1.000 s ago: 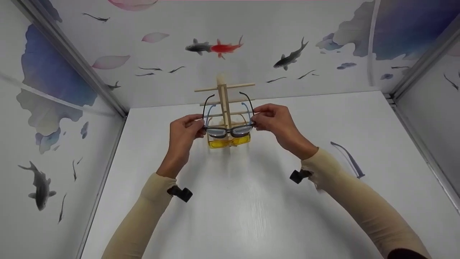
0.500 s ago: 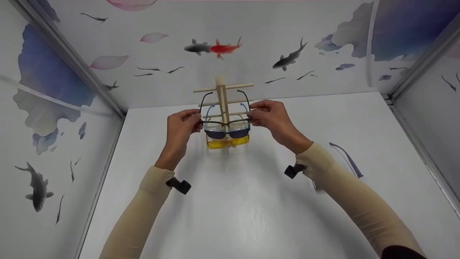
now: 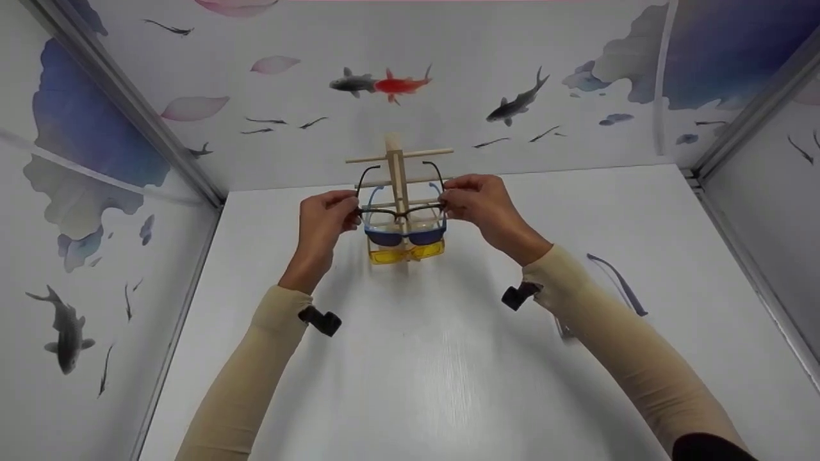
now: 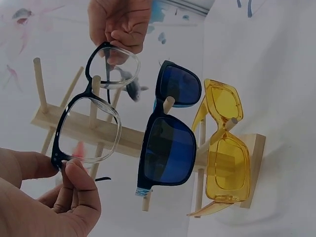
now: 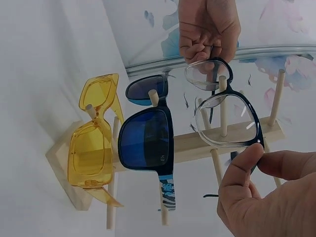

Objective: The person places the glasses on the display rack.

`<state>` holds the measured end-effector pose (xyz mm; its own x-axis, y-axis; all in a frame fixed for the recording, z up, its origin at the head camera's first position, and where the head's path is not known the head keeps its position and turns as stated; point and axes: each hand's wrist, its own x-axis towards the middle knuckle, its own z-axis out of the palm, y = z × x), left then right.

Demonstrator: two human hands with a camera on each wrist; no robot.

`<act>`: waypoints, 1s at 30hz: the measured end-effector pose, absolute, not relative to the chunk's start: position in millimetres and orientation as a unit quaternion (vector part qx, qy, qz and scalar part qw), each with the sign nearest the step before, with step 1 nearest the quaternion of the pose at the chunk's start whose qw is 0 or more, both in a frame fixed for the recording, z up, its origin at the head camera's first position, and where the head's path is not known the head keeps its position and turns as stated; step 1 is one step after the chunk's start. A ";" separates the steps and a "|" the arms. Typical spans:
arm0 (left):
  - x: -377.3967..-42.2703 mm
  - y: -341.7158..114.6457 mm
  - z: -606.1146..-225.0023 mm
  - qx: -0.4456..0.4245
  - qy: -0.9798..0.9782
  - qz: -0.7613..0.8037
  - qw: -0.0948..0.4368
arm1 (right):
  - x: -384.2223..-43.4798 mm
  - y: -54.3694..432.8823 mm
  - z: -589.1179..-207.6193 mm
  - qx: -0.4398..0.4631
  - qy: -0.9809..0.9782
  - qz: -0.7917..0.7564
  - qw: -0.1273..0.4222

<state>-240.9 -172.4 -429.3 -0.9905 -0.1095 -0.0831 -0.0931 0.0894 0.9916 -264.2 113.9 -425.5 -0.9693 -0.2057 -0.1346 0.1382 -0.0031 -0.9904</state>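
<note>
Stand: wooden stand (image 3: 396, 166) on the bench (image 3: 416, 384); black-and-clear glasses (image 4: 89, 92) at its second peg row, above blue sunglasses (image 4: 170, 150) and yellow glasses (image 4: 228, 165).
Hinge ends: your left grip (image 3: 322, 218) and right grip (image 3: 479, 200) pinch one each.
Bridge: peg (image 5: 223, 111) contact unconfirmed; uneven release could, I judge, tip the frame onto your sunglasses.
Views: wrists show you peg beside bridge, unclear from head; head alone shows a grey temple (image 3: 620, 285) right of the stand.

Tiny lettering (image 5: 163, 159) on the blue-lensed sunglasses (image 5: 142, 138) is too small to read for certain.
</note>
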 end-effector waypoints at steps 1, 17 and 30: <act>-240.9 -172.1 -429.6 0.070 -0.738 -0.671 0.006 | -264.4 114.1 -425.7 -0.024 0.695 -0.709 0.122; -242.0 -168.5 -432.2 0.072 -0.738 -0.671 0.006 | -263.8 117.7 -429.1 -0.032 0.696 -0.707 0.121; -228.7 -182.1 -442.2 0.088 -0.738 -0.669 0.011 | -251.7 137.8 -432.8 -0.012 0.729 -0.675 0.113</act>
<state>-228.7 -182.1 -442.2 -0.9844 -0.1439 -0.1010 -0.1146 0.0898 0.9893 -251.7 137.8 -432.8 -0.9741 -0.1699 -0.1495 0.1362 0.0872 -0.9868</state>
